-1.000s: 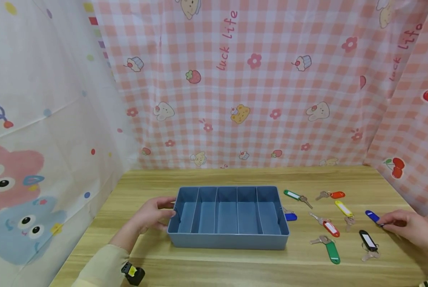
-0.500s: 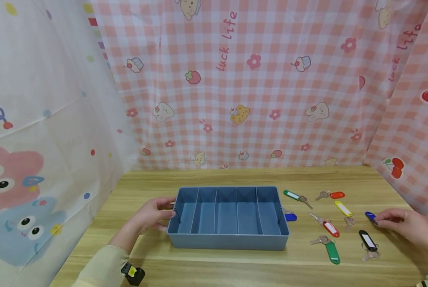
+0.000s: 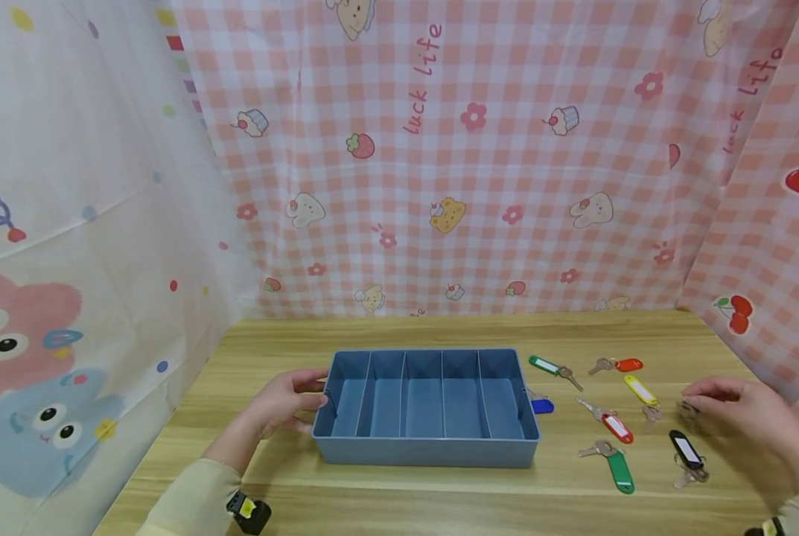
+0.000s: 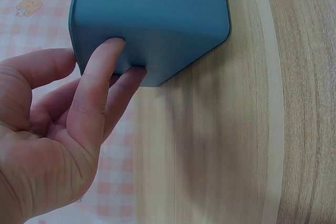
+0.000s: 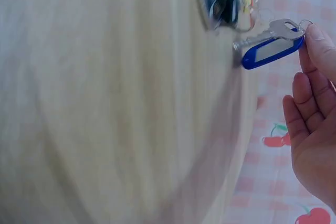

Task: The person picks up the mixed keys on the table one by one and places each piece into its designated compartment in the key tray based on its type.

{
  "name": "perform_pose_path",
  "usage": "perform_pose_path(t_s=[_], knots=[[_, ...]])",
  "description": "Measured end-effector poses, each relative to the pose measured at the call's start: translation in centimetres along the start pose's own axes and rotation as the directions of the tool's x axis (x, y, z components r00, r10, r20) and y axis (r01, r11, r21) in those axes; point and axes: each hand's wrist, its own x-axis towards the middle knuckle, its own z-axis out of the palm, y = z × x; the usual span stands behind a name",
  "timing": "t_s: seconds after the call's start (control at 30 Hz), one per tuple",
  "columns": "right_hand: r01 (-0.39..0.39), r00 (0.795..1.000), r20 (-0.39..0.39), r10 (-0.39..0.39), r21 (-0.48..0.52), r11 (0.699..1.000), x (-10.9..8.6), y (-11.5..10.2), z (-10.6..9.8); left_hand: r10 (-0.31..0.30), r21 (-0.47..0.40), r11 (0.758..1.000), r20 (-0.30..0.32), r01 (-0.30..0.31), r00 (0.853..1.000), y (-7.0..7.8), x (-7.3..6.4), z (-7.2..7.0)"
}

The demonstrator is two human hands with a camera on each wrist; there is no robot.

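Note:
My left hand (image 3: 285,398) rests at the left end of a blue-grey tray (image 3: 426,451) with five-sided-off slots between thin dividers; in the left wrist view its fingertips touch the outer end wall (image 4: 173,40). At the right, my right hand (image 3: 750,413) pinches the ring of a key (image 5: 270,36) with a blue tag (image 5: 274,51), thumb against fingers. Key and tag dangle from the pinch in the right wrist view. From the head view the blue tag is hidden, and only a bit of the key shows below the fingertips.
Keys with tags lie on the wooden table (image 3: 479,506) right of the tray: green (image 3: 620,472), red (image 3: 617,428), orange-red (image 3: 630,365), yellow (image 3: 641,390) and black (image 3: 686,450). A blue tag (image 3: 543,406) lies against the tray's right wall. Patterned cloth (image 3: 399,186) hangs behind.
The right hand has drawn the blue-tagged key off its spot and shifted a little left with it; the tag has turned out of the head view. The left hand and tray stay put.

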Motion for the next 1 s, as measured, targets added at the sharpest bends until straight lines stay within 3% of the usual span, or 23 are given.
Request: perform_pose_path(t_s=[0.3,0.63,1.0], knots=[[0.008,1.0,-0.007,-0.008,-0.004,1.0,0.9,-3.0,0.1,-0.001,-0.01,1.0,0.0,0.001,1.0,0.0,-0.1,0.0],[0.04,0.999,-0.021,-0.038,0.075,0.996,1.9,-5.9,0.9,0.0,-0.008,1.0,0.003,0.0,1.0,-0.1,0.0,0.0],[0.06,0.998,-0.042,-0.054,0.131,0.99,3.1,-11.4,2.3,0.006,0.006,1.0,0.007,-0.006,1.0,0.1,-0.1,0.0]])
